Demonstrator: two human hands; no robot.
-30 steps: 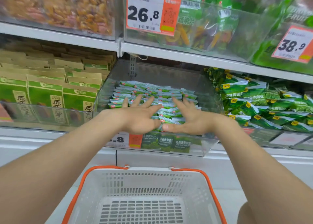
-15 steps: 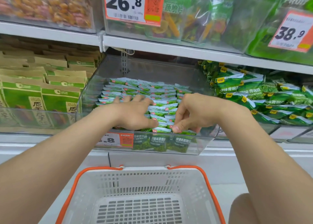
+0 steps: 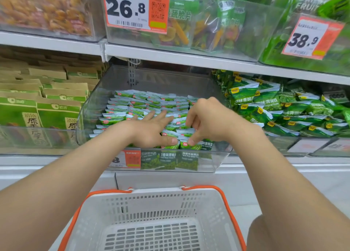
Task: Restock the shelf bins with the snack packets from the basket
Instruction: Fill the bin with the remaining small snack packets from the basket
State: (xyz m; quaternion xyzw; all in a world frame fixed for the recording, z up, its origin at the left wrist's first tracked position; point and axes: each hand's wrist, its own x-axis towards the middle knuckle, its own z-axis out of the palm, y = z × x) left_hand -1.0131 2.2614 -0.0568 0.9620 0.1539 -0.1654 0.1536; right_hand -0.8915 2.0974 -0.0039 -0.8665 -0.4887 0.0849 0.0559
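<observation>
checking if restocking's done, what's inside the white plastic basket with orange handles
The white plastic basket shows only its bare slotted floor and walls, with nothing lying in it. Its near end runs out of frame, so that part is unseen.

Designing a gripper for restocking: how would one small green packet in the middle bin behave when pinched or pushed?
Probably light and floppy: the green packets are small, thin film pouches. Likely slippery: glossy, overlapped rows could slide under the left hand. Unlikely to roll: they lie flat.

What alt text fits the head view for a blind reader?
In a clear shelf bin of green snack packets, the left hand lies flat on the packets and the right hand pinches one. Below stands a white basket.
</observation>
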